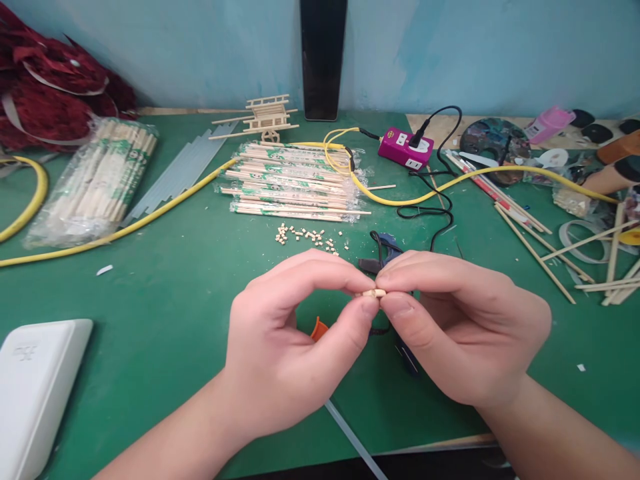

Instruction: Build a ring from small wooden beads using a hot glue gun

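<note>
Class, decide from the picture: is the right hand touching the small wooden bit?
Touching: the head view shows the right hand gripping the small wooden bit between thumb and fingertip.

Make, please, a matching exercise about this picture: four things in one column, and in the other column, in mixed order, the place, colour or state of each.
Things
1. small pale piece
2. socket block
3. stick-built model
4. flat device with digits

Descriptions
A. white, at the left edge of the view
B. pinched between the fingertips of the left hand and right hand
C. at the back, left of the tall dark panel
D. purple, with a black plug in it

Right pairs: 1-B, 2-D, 3-C, 4-A
</note>
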Motion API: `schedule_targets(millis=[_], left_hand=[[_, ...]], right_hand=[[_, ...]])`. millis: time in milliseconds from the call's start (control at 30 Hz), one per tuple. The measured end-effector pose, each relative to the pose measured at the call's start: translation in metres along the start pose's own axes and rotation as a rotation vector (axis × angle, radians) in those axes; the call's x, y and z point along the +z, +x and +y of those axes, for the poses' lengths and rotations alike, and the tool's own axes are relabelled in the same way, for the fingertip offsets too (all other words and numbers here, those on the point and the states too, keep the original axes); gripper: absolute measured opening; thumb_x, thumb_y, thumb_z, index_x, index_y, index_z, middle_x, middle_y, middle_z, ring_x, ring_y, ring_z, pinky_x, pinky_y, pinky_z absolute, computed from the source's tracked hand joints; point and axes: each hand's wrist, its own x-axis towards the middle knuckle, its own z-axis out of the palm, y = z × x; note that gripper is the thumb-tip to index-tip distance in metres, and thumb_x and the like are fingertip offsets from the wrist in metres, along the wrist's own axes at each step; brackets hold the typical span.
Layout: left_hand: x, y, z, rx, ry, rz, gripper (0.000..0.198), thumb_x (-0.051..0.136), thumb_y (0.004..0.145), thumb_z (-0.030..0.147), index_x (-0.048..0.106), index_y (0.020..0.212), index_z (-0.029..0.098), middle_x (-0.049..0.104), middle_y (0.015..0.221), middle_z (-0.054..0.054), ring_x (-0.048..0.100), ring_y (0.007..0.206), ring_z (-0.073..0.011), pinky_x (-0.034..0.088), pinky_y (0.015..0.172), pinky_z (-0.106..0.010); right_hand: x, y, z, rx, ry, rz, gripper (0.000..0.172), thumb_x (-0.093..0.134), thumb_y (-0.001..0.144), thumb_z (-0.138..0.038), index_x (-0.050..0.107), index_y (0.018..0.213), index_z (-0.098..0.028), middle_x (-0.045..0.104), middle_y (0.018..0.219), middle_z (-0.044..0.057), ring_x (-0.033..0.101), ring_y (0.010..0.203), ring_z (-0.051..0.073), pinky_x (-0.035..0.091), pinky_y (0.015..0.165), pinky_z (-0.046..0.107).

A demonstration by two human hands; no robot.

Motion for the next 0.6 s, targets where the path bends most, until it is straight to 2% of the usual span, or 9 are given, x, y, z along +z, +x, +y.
schedule_targets(millis=[267, 600], left_hand=[[0.0005, 0.0001, -0.0006, 0.08, 0.001, -0.006, 0.021, 0.078, 0.093, 0.002, 0.077, 0.1, 0.022, 0.078, 0.095, 0.001, 0.073, 0.086, -0.0129, 0.064, 0.084, -0.03], [0.0002, 0.0012, -0.0019, 0.089, -0.003, -0.015, 0.021, 0.079, 0.092, 0.001, 0.077, 0.1, 0.021, 0.078, 0.095, 0.002, 0.074, 0.085, -0.012, 0.063, 0.084, -0.03]], right_hand=[[0.0024, 0.0016, 0.0019, -0.049, 0.023, 0.018, 0.027, 0.073, 0.088, 0.0, 0.085, 0.103, -0.019, 0.083, 0.082, 0.003, 0.075, 0.068, 0.018, 0.061, 0.062, 0.035], [0.0023, 0.003, 0.0019, -0.062, -0.015, 0.026, 0.022, 0.073, 0.09, -0.001, 0.083, 0.099, -0.019, 0.083, 0.082, 0.003, 0.075, 0.068, 0.017, 0.061, 0.061, 0.033]])
